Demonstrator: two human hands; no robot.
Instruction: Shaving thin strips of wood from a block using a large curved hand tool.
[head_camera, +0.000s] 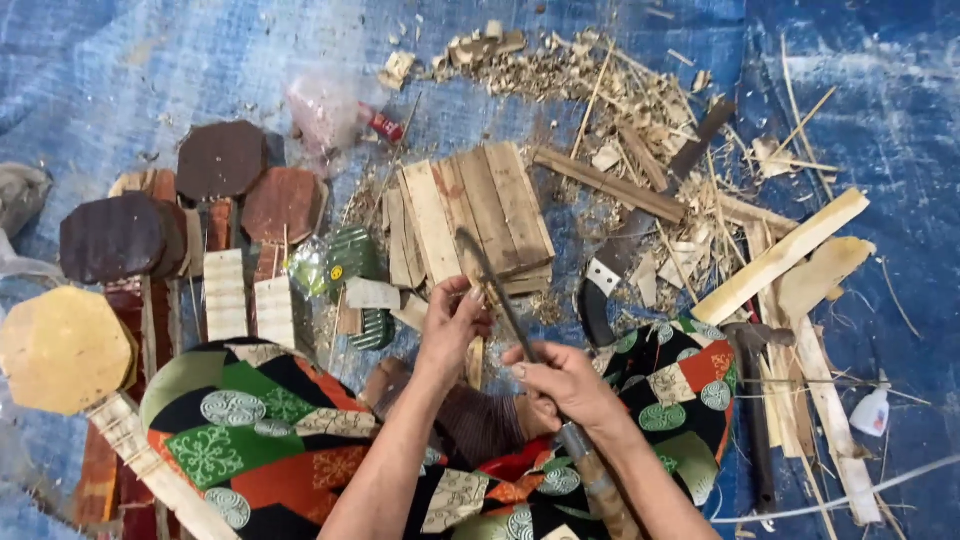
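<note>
- The right hand (565, 385) has its fingers clamped on the handle of a long knife (500, 290); the curved blade points up and away from the person, over the slats.
- The left hand (452, 325) has its fingers pinched together on a small wood piece (476, 358), held against the blade just beside the right hand.
- Both hands sit above the lap, which is covered by patterned cloth (250, 420) — green, orange and black.
- A stack of slats (480, 215) lies on the blue tarp (150, 70) just beyond the hands.
- Left of it stand octagonal blocks: dark ones (220, 160) and a pale yellow one (62, 348) nearer the knee.
- To the right lie shavings (600, 80), a long pale plank (780, 255) and a hammer (752, 400) — well apart from the hands.
- A small white bottle (872, 412) stands at the far right.
</note>
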